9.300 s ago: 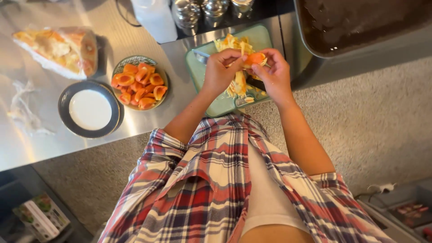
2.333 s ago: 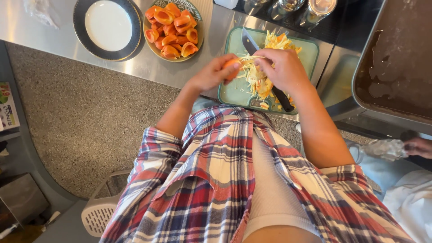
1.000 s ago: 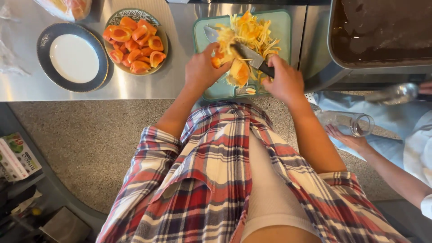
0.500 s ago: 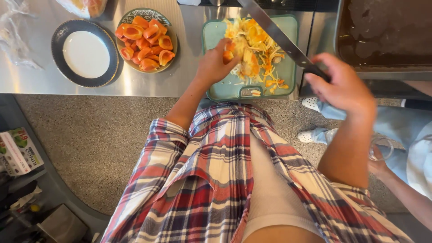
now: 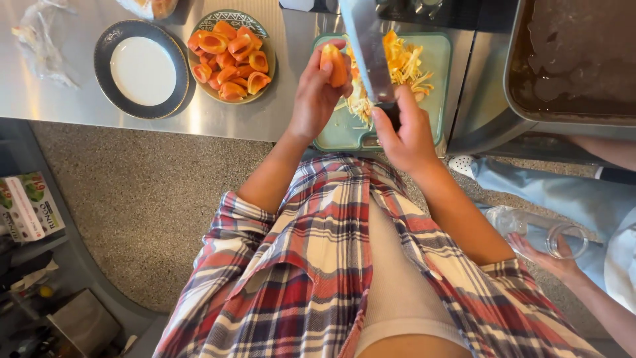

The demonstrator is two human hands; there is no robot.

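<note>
Right hand (image 5: 405,132): closed around the dark handle of a knife (image 5: 366,50), blade pointing away from the body. Left hand (image 5: 317,93): just beside it, fingers pinched on an orange fruit piece (image 5: 334,64), held above the green cutting board (image 5: 344,129). Yellow peelings (image 5: 403,66) lie on the board beyond both hands. Further left of the left hand: bowl of cut fruit (image 5: 230,54), then an empty dark-rimmed plate (image 5: 142,69)

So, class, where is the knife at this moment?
In the head view, the knife is held in the right hand, blade raised over the green cutting board, beside the orange fruit piece in the left hand.
</note>
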